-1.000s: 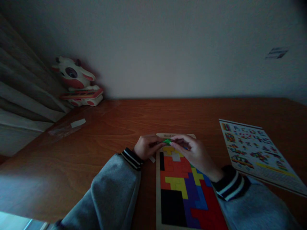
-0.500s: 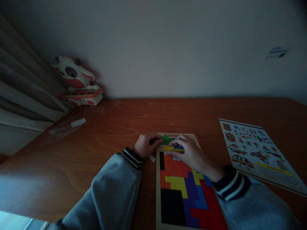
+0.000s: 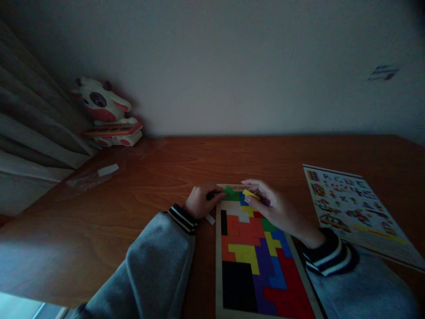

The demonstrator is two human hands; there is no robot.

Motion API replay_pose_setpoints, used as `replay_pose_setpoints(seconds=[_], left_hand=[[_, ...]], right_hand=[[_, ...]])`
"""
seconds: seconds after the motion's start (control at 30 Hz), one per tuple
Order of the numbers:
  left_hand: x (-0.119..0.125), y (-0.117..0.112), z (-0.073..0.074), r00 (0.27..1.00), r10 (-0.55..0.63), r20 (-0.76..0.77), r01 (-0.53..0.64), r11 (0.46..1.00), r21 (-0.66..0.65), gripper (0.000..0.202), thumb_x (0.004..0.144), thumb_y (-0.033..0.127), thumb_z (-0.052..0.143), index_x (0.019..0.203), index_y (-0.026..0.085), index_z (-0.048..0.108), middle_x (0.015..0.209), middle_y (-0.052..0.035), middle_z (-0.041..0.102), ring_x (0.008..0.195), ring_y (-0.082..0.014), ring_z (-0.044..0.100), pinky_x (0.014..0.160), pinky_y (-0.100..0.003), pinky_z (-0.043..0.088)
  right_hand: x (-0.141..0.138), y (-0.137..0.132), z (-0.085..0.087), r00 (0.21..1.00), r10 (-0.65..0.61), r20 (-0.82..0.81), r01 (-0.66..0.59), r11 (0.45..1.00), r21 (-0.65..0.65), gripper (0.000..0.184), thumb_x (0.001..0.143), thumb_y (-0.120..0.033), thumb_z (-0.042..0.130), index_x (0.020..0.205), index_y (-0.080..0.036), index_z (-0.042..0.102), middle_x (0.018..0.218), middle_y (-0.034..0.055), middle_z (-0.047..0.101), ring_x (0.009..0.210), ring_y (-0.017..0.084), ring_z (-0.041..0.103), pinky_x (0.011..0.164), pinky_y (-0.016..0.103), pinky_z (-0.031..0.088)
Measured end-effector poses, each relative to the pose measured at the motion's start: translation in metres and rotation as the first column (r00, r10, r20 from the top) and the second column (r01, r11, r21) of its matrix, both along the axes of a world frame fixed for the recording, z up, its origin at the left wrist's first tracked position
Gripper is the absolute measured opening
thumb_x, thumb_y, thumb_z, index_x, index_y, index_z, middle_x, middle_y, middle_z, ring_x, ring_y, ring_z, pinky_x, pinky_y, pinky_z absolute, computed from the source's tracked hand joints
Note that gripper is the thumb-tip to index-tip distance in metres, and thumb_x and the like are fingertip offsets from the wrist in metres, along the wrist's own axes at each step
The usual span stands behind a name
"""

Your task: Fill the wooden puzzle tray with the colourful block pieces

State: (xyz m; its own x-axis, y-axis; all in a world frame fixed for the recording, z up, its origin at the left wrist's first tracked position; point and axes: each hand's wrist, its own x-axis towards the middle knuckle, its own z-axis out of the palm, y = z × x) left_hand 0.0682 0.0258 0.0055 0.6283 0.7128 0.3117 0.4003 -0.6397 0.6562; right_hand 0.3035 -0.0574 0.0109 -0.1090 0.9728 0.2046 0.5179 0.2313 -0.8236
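Observation:
A wooden puzzle board (image 3: 218,266) with a pale frame lies on the table below my hands, filled with flat coloured block pieces. At its far left corner, my left hand (image 3: 203,200) pinches a tilted green puzzle piece (image 3: 229,192). My right hand (image 3: 272,206) holds a yellow puzzle piece (image 3: 250,195) between thumb and fingers, raised above the board's far end. Under it show a pale patch (image 3: 230,207) and parts of blue and yellow pieces. A large black area (image 3: 239,288) fills the near left of the board. My right hand covers the far right corner.
A printed sheet (image 3: 358,212) with coloured block figures lies to the right. A cow-shaped toy (image 3: 111,113) with a keyboard stands at the back left by a curtain (image 3: 36,115). Clear plastic wrap (image 3: 83,181) lies in front of it. A small white slip (image 3: 210,219) sits beside the board.
My right hand has lifted the yellow puzzle piece and moved right and slightly away, uncovering the pale patch. My left hand has stayed at the green puzzle piece.

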Motion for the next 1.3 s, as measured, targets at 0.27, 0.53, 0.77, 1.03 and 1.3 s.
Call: replay_pose_setpoints(seconds=[0.27, 0.53, 0.77, 1.03, 1.3], left_hand=[[0.0, 0.0, 0.001, 1.0, -0.018, 0.004, 0.018, 1.0, 0.0, 0.02, 0.091, 0.033, 0.059, 0.094, 0.018, 0.072, 0.081, -0.0024, 0.071, 0.069, -0.0132, 0.063, 0.064, -0.023, 0.049], [0.0, 0.0, -0.001, 1.0, -0.013, 0.004, 0.013, 1.0, 0.012, 0.019, 0.091, 0.032, 0.061, 0.093, 0.017, 0.072, 0.082, -0.0024, 0.071, 0.07, -0.0132, 0.063, 0.065, -0.023, 0.048], [0.0, 0.0, 0.0, 1.0, -0.021, -0.004, 0.021, 1.0, 0.005, 0.02, 0.092, 0.033, 0.06, 0.095, 0.017, 0.071, 0.083, -0.0027, 0.071, 0.07, -0.0131, 0.063, 0.065, -0.023, 0.049], [0.0, -0.001, -0.001, 0.998, -0.064, 0.029, 0.061, 0.994, 0.09, 0.02, 0.092, 0.031, 0.06, 0.094, 0.015, 0.071, 0.082, -0.0039, 0.07, 0.069, -0.0126, 0.063, 0.065, -0.023, 0.05], [-0.001, -0.002, 0.001, 0.988, -0.139, 0.069, 0.125, 0.977, 0.172, 0.024, 0.094, 0.035, 0.058, 0.094, 0.014, 0.07, 0.08, -0.0053, 0.069, 0.069, -0.0127, 0.063, 0.065, -0.023, 0.051]], right_hand=[[-0.003, -0.002, 0.006, 0.962, -0.092, 0.256, 0.054, 0.987, 0.152, 0.014, 0.093, -0.031, 0.051, 0.094, -0.024, 0.063, 0.097, 0.0065, 0.063, 0.091, 0.021, 0.063, 0.081, 0.04, 0.053], [-0.017, -0.006, -0.006, 0.922, -0.071, 0.381, 0.012, 0.988, 0.156, 0.013, 0.085, -0.029, 0.062, 0.096, -0.024, 0.056, 0.099, 0.0057, 0.058, 0.092, 0.022, 0.061, 0.079, 0.04, 0.053], [-0.005, -0.004, 0.005, 0.939, 0.0, 0.343, -0.05, 0.989, 0.137, 0.012, 0.092, -0.03, 0.053, 0.094, -0.024, 0.064, 0.095, 0.0045, 0.06, 0.087, 0.018, 0.061, 0.08, 0.037, 0.051], [0.001, -0.002, 0.008, 0.975, 0.028, 0.22, -0.044, 0.997, 0.07, 0.023, 0.094, -0.04, 0.054, 0.092, -0.023, 0.068, 0.094, 0.0045, 0.062, 0.09, 0.019, 0.061, 0.084, 0.037, 0.048], [0.006, 0.002, 0.013, 0.999, -0.037, -0.022, 0.036, 0.999, -0.039, 0.031, 0.091, -0.051, 0.055, 0.091, -0.022, 0.067, 0.096, 0.0041, 0.065, 0.09, 0.018, 0.061, 0.08, 0.031, 0.047]])
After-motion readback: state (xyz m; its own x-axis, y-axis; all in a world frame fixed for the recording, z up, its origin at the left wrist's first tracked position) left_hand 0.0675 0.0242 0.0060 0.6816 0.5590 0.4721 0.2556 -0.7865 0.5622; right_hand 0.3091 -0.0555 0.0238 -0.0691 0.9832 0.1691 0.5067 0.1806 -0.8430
